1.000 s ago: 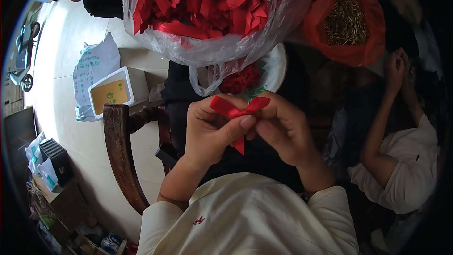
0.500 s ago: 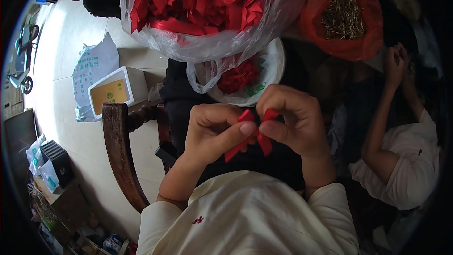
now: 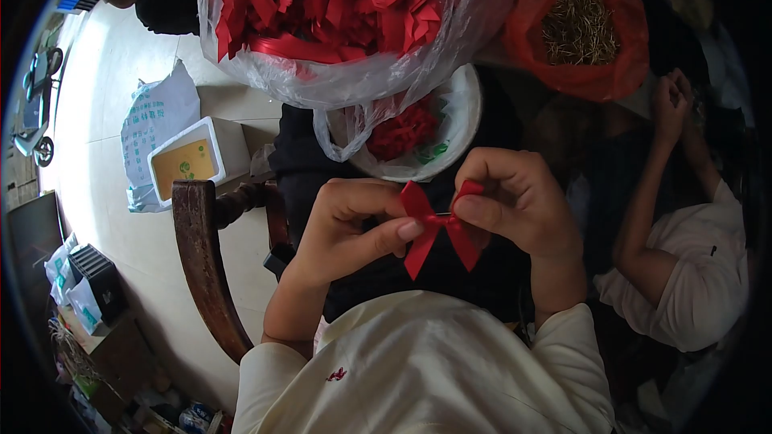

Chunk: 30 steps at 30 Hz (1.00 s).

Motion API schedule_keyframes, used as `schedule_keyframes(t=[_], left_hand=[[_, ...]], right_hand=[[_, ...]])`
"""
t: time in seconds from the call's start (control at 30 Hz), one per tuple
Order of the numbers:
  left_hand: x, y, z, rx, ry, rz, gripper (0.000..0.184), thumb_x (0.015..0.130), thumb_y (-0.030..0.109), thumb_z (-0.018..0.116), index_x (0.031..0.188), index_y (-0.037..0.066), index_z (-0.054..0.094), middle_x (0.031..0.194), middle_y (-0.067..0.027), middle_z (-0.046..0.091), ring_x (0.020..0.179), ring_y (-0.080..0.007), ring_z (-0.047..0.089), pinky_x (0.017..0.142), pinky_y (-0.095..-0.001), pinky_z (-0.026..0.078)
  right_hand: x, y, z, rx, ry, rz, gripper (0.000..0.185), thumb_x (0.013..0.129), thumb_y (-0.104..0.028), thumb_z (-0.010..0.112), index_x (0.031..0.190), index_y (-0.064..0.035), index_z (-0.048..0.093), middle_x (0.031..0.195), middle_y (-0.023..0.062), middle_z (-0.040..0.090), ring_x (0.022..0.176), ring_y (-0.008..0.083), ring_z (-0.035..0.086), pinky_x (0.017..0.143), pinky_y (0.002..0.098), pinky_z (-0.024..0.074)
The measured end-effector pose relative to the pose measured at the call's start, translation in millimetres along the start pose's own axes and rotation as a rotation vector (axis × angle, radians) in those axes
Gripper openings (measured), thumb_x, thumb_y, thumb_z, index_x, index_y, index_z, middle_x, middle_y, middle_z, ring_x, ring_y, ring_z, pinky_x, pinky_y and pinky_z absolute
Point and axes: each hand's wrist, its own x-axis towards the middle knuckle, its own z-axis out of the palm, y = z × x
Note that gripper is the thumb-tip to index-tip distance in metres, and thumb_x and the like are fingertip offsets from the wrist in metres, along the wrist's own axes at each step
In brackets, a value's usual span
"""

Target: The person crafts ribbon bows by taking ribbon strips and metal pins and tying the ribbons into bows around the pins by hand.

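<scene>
A red ribbon bow (image 3: 434, 231) is stretched between my two hands above my lap, its two tails hanging toward me. My left hand (image 3: 354, 225) pinches its left loop between thumb and fingers. On the other side, my right hand (image 3: 519, 205) is closed on the right loop. A thin pale strand, perhaps a wire tie, shows at the knot near my right thumb. Just beyond my hands sits a white basin (image 3: 474, 116) with finished-looking red bows (image 3: 402, 133) in it.
A clear plastic bag (image 3: 322, 84) full of red ribbon pieces (image 3: 338, 0) stands ahead. Right of it, a red bag (image 3: 523, 56) holds gold twist ties (image 3: 581, 20). At left are a wooden chair (image 3: 197, 265) and a white foam box (image 3: 229, 145). Another person's arm (image 3: 643, 201) is at right.
My hands have moved apart, and the bow between them is now spread open and more visible. The thin strand at its knot has come into view.
</scene>
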Motion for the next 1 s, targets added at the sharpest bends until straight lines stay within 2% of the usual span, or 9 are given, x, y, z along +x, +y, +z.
schedule_keyframes(t=[0.07, 0.27, 0.4, 0.5, 0.57, 0.67, 0.7, 0.8, 1.0], left_hand=[[-0.5, -2.2, -1.4, -0.003, -0.007, -0.019, 0.014, 0.080, 0.009, 0.065, 0.072, -0.002, 0.063, 0.058, -0.0034, 0.056, 0.054, -0.0065, 0.051, 0.049, -0.0211, 0.037], [1.4, -7.1, -0.8, -0.102, -0.017, -0.037, 0.010, 0.080, 0.006, 0.065, 0.079, -0.004, 0.064, 0.067, -0.0042, 0.060, 0.057, -0.0065, 0.053, 0.052, -0.0209, 0.040], [4.1, -5.8, -1.1, -0.038, -0.065, -0.104, 0.011, 0.077, 0.002, 0.068, 0.086, -0.004, 0.066, 0.073, -0.0049, 0.062, 0.062, -0.0072, 0.055, 0.058, -0.0214, 0.043], [5.6, -5.1, 0.3, -0.075, 0.050, -0.050, 0.016, 0.074, 0.000, 0.069, 0.090, -0.003, 0.067, 0.076, -0.0050, 0.062, 0.067, -0.0086, 0.056, 0.062, -0.0219, 0.043], [8.3, -11.4, 3.2, -0.081, 0.141, 0.060, 0.016, 0.074, -0.001, 0.069, 0.090, -0.003, 0.067, 0.077, -0.0051, 0.061, 0.070, -0.0097, 0.056, 0.064, -0.0223, 0.043], [12.1, -17.2, 7.1, -0.050, 0.173, 0.120, 0.016, 0.074, 0.001, 0.070, 0.089, -0.002, 0.067, 0.078, -0.0055, 0.060, 0.072, -0.0105, 0.055, 0.064, -0.0228, 0.043], [11.8, -16.6, 7.0, -0.039, 0.182, 0.104, 0.016, 0.074, 0.001, 0.070, 0.089, -0.002, 0.067, 0.077, -0.0056, 0.060, 0.071, -0.0102, 0.055, 0.064, -0.0228, 0.043], [8.6, -11.7, 6.9, -0.060, 0.182, 0.047, 0.015, 0.076, 0.002, 0.070, 0.089, -0.003, 0.067, 0.077, -0.0062, 0.060, 0.065, -0.0085, 0.054, 0.057, -0.0210, 0.041], [3.9, -4.3, 8.4, -0.146, 0.183, -0.060, 0.013, 0.076, 0.001, 0.069, 0.087, -0.004, 0.066, 0.076, -0.0059, 0.059, 0.060, -0.0073, 0.053, 0.051, -0.0196, 0.039]], right_hand=[[1.6, -4.7, 0.1, 0.020, -0.008, 0.064, 0.018, 0.086, -0.018, 0.061, 0.081, -0.0023, 0.053, 0.064, -0.0012, 0.055, 0.054, 0.0024, 0.052, 0.043, 0.0165, 0.0416], [5.1, 2.9, -4.9, -0.026, -0.028, 0.006, 0.017, 0.086, -0.016, 0.061, 0.081, -0.0024, 0.053, 0.063, -0.0008, 0.056, 0.053, 0.0018, 0.051, 0.042, 0.0166, 0.0403], [8.4, 7.7, -4.2, -0.133, -0.040, -0.061, 0.014, 0.084, -0.013, 0.063, 0.083, -0.0018, 0.055, 0.067, -0.0006, 0.058, 0.056, 0.0010, 0.051, 0.046, 0.0164, 0.0418], [10.3, 12.4, -3.8, -0.220, -0.029, -0.090, 0.015, 0.083, -0.011, 0.065, 0.089, 0.0000, 0.058, 0.073, 0.0004, 0.060, 0.062, 0.0021, 0.054, 0.052, 0.0178, 0.0457], [10.2, 17.3, 4.8, -0.299, 0.000, -0.077, 0.017, 0.082, -0.009, 0.065, 0.094, 0.0011, 0.059, 0.076, 0.0014, 0.061, 0.066, 0.0035, 0.057, 0.058, 0.0192, 0.0486], [14.0, 35.2, 22.3, 0.012, -0.004, -0.014, 0.023, 0.081, -0.006, 0.064, 0.101, 0.0023, 0.059, 0.084, 0.0037, 0.062, 0.073, 0.0071, 0.060, 0.065, 0.0223, 0.0513], [16.5, 44.7, 20.3, 0.097, -0.032, -0.035, 0.020, 0.079, -0.002, 0.064, 0.098, 0.0034, 0.061, 0.085, 0.0093, 0.065, 0.077, 0.0160, 0.065, 0.070, 0.0273, 0.0525], [15.2, 47.3, 24.6, 0.245, -0.083, -0.103, 0.025, 0.078, 0.000, 0.063, 0.102, 0.0042, 0.059, 0.089, 0.0114, 0.064, 0.083, 0.0183, 0.065, 0.076, 0.0295, 0.0521], [12.1, 52.6, 20.7, 0.240, -0.177, -0.070, 0.039, 0.078, 0.001, 0.063, 0.115, 0.0060, 0.052, 0.097, 0.0137, 0.063, 0.088, 0.0205, 0.064, 0.081, 0.0312, 0.0512]])
